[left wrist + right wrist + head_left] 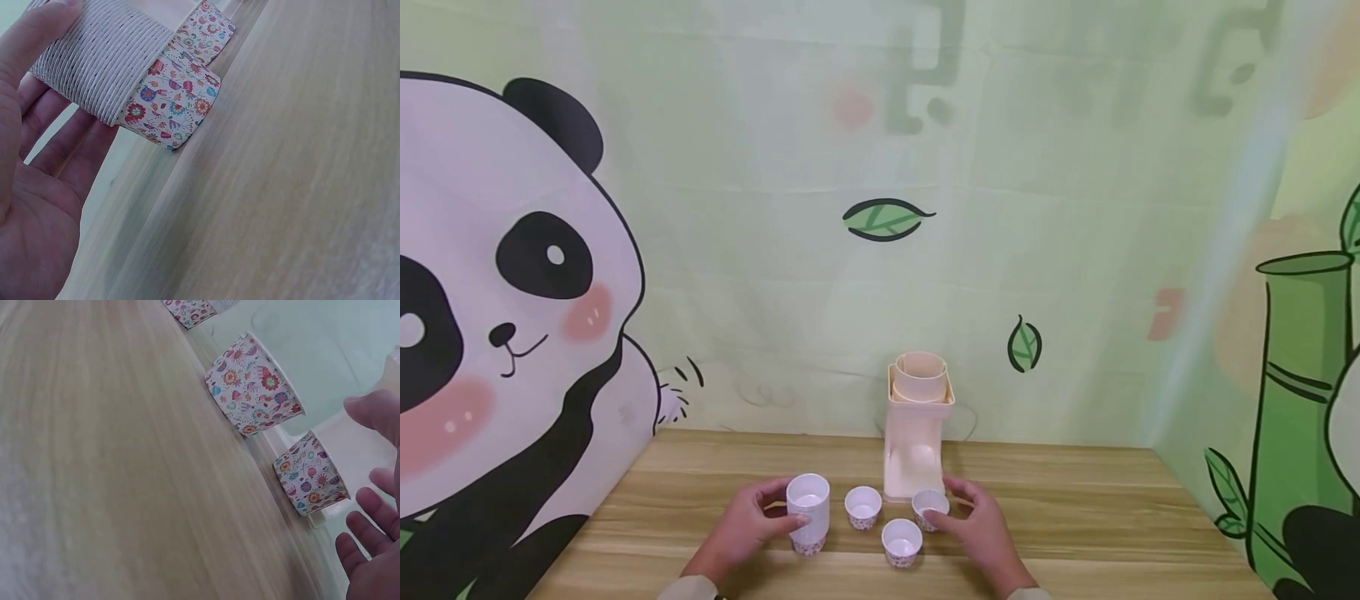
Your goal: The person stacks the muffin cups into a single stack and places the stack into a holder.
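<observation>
My left hand [747, 527] grips a tall nested stack of white paper cups [809, 510]. In the left wrist view the stacked rims [106, 59] make a ribbed column, and the lowest cup shows a colourful floral print [174, 103]. Three single floral cups stand on the table: a left one [863, 508], a front one [902, 545] and a right one [931, 505]. Around the right cup my right hand [988, 533] is spread, thumb in front. The right wrist view shows a gap between its fingers [375, 531] and that cup [312, 477].
Behind the cups stands a pale pink holder [913, 442] with a round tube on top. The wooden table [1097, 508] meets a green printed backdrop [760, 292] at its back and sides.
</observation>
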### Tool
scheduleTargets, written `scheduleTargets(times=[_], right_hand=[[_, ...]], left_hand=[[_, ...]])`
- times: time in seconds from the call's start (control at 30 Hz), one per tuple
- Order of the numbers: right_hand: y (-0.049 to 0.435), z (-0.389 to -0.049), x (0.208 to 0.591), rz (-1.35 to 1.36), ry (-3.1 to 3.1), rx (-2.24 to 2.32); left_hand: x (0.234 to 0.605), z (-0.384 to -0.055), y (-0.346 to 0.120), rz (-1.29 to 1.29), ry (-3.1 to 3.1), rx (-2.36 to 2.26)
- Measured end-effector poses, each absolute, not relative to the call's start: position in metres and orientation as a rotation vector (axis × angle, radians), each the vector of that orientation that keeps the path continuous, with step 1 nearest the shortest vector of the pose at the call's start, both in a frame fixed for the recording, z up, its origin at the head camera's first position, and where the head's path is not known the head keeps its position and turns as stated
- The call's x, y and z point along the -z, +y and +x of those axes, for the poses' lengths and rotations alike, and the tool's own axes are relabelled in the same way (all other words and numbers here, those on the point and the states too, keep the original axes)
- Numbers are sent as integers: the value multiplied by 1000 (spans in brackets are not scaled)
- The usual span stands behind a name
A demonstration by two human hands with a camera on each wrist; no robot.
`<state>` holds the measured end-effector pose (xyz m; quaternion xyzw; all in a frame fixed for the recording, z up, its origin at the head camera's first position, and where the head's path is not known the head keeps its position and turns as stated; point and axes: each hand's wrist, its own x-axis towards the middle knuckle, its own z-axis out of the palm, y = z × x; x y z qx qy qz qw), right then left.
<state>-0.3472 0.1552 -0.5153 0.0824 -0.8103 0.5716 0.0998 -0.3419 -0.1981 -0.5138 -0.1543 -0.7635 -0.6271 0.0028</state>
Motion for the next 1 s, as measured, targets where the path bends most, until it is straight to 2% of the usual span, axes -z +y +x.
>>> scheduleTargets(times=[1.0], right_hand=[[151,-353,521,272,-2478,-1563]], left_hand=[[510,-339,-198,-460,-2406,1997]])
